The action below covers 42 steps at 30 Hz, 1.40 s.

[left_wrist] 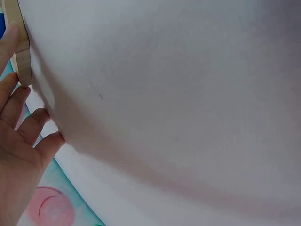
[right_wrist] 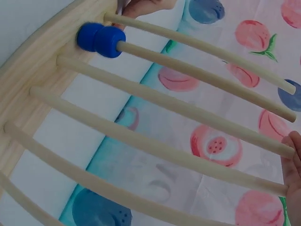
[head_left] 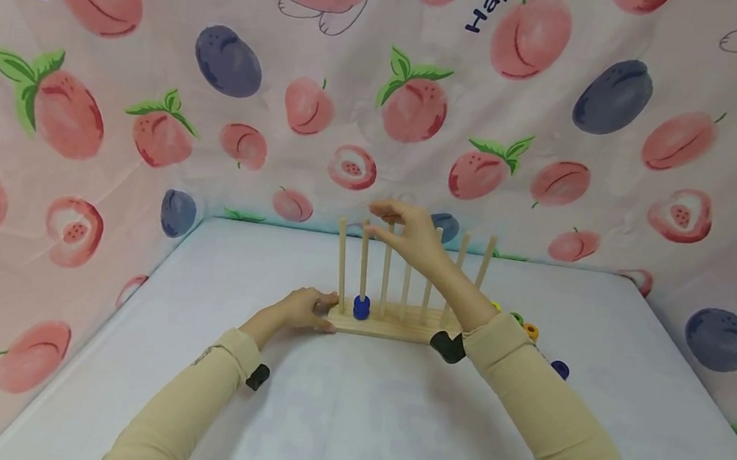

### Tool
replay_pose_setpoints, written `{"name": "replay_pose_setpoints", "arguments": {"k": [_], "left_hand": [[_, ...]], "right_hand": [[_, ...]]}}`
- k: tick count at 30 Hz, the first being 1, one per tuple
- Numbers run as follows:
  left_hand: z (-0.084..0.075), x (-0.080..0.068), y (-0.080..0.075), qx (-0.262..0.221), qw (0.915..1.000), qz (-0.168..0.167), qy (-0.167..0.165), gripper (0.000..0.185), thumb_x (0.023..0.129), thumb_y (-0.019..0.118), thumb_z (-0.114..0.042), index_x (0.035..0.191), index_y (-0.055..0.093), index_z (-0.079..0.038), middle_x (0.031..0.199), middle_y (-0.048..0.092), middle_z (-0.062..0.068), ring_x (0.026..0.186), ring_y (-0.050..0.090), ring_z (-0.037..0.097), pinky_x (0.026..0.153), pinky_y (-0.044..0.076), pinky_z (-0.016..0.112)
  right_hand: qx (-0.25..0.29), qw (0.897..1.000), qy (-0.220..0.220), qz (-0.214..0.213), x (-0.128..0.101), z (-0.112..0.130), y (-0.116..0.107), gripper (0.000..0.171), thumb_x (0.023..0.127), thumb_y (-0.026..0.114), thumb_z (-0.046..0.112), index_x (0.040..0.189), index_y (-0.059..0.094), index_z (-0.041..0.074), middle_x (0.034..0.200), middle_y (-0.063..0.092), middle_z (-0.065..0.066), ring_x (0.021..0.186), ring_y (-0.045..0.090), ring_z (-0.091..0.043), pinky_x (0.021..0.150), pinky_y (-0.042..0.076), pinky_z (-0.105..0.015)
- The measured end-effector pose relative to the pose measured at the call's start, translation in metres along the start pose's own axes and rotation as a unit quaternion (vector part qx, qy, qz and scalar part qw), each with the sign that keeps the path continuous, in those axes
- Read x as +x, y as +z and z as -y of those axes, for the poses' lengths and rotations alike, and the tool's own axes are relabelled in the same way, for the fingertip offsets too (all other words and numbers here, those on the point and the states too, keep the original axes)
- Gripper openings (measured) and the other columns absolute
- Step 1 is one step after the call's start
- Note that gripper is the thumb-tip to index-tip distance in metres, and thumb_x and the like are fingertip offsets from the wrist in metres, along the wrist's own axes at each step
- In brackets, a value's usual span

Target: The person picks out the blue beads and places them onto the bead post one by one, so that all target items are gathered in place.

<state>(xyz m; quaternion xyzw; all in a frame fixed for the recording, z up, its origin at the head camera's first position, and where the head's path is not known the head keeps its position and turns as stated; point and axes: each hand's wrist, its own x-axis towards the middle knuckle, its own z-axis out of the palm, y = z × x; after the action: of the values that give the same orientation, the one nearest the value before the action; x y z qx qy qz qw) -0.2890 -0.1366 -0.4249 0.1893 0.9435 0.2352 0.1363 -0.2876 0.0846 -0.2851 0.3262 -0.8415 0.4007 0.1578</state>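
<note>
Fruit-print cloth — white table.

White table: wooden peg rack stands near the far edge, 7 upright pegs. Loose beads lie right of the rack: yellow, green, orange and blue.

From the head view we cannot tell whether the right hand holds anything at the rod tops. Its forearm hides parts of the wooden rack and the loose rings beside it. The left wrist view cuts off the left hand and the rack's base.
</note>
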Motion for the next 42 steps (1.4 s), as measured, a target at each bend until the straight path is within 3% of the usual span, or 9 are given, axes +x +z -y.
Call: {"name": "replay_pose_setpoints", "arguments": {"k": [6, 13, 20, 29, 35, 42], "left_hand": [[-0.001, 0.002, 0.0, 0.003, 1.0, 0.001, 0.004, 0.065, 0.069, 0.072, -0.035, 0.126, 0.048, -0.016, 0.135, 0.043, 0.001, 0.121, 0.042, 0.03, 0.101, 0.034, 0.044], [0.0, 0.003, 0.008, 0.01, 0.9999, 0.002, 0.014, 0.063, 0.069, 0.073, -0.035, 0.124, 0.051, -0.015, 0.133, 0.045, 0.001, 0.119, 0.044, 0.03, 0.1, 0.035, 0.044], [-0.002, 0.003, 0.008, 0.014, 0.9996, -0.007, 0.023, 0.063, 0.069, 0.073, -0.033, 0.124, 0.051, -0.013, 0.131, 0.048, 0.005, 0.117, 0.046, 0.032, 0.099, 0.036, 0.045], [-0.003, 0.002, 0.006, 0.018, 0.9992, -0.011, 0.033, 0.064, 0.071, 0.071, -0.034, 0.127, 0.048, -0.012, 0.131, 0.047, 0.007, 0.116, 0.046, 0.032, 0.099, 0.035, 0.046], [0.002, -0.001, 0.003, 0.026, 0.9992, -0.014, 0.027, 0.064, 0.072, 0.07, -0.034, 0.127, 0.047, -0.011, 0.132, 0.046, 0.007, 0.117, 0.045, 0.033, 0.1, 0.033, 0.047], [0.0, -0.003, 0.003, 0.016, 0.9992, -0.008, 0.035, 0.065, 0.073, 0.07, -0.034, 0.128, 0.046, -0.01, 0.134, 0.044, 0.011, 0.12, 0.041, 0.036, 0.101, 0.03, 0.05]], "right_hand": [[0.024, 0.999, -0.025, -0.026, -0.005, -0.003, -0.003, 0.035, 0.081, 0.062, 0.015, 0.113, 0.057, 0.001, 0.11, 0.061, -0.013, 0.104, 0.056, -0.024, 0.09, 0.047, -0.031], [-0.008, 0.998, -0.049, -0.049, -0.019, -0.004, -0.011, 0.035, 0.081, 0.063, 0.017, 0.113, 0.058, 0.006, 0.113, 0.061, -0.01, 0.104, 0.056, -0.023, 0.09, 0.046, -0.034], [0.001, 0.996, -0.068, -0.061, -0.032, -0.003, -0.019, 0.035, 0.08, 0.063, 0.013, 0.113, 0.057, 0.004, 0.113, 0.06, -0.011, 0.104, 0.055, -0.022, 0.089, 0.046, -0.036], [0.028, 0.995, -0.069, -0.068, -0.059, 0.022, -0.035, 0.031, 0.078, 0.061, -0.004, 0.108, 0.056, -0.007, 0.105, 0.061, -0.021, 0.097, 0.058, -0.032, 0.084, 0.048, -0.043], [0.008, 0.995, -0.085, -0.053, -0.069, -0.003, -0.035, 0.031, 0.078, 0.062, 0.001, 0.109, 0.058, 0.0, 0.107, 0.062, -0.015, 0.098, 0.059, -0.024, 0.085, 0.048, -0.037], [-0.012, 0.998, -0.059, -0.037, -0.09, -0.022, -0.048, 0.033, 0.079, 0.064, 0.008, 0.112, 0.058, 0.006, 0.109, 0.063, -0.008, 0.097, 0.058, -0.017, 0.083, 0.048, -0.026]]}}
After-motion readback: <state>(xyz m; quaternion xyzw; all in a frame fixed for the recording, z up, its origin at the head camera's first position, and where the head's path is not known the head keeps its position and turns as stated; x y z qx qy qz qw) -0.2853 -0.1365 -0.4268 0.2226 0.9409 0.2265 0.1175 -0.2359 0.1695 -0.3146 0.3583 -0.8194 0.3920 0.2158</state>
